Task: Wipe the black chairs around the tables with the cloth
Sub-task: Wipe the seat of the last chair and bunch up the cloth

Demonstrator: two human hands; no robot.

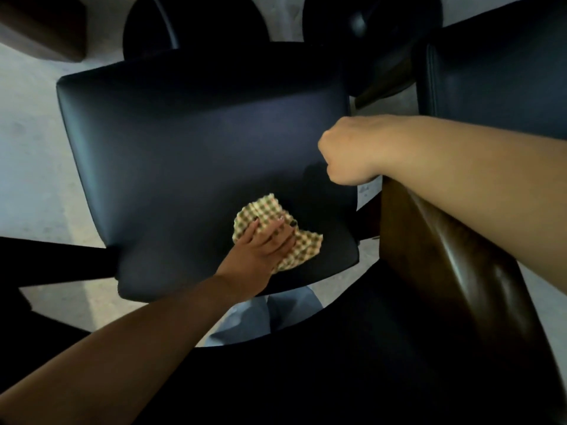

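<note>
A: What fills most of the view?

B: A black chair [196, 154], seen from above. Its padded seat is smooth and faintly glossy, squarish with rounded corners, with a soft sheen across the middle. More black chairs stand past it at the top and at the upper right [497, 72].

A: And beside it?

B: A brown wooden chair back [445, 256], polished, running down the right side. Pale floor [33, 154] shows on the left.

A: Where are the arms?

B: Both reach in from below and right. The right hand [346, 151] is curled into a fist at the seat's right edge; what it holds, I cannot tell.

A: The cloth?

B: The cloth [276, 231] is small, crumpled, checked in cream and brown, lying on the seat near its front right corner. The left hand [260, 250] presses flat on it, fingers straight and together.
</note>
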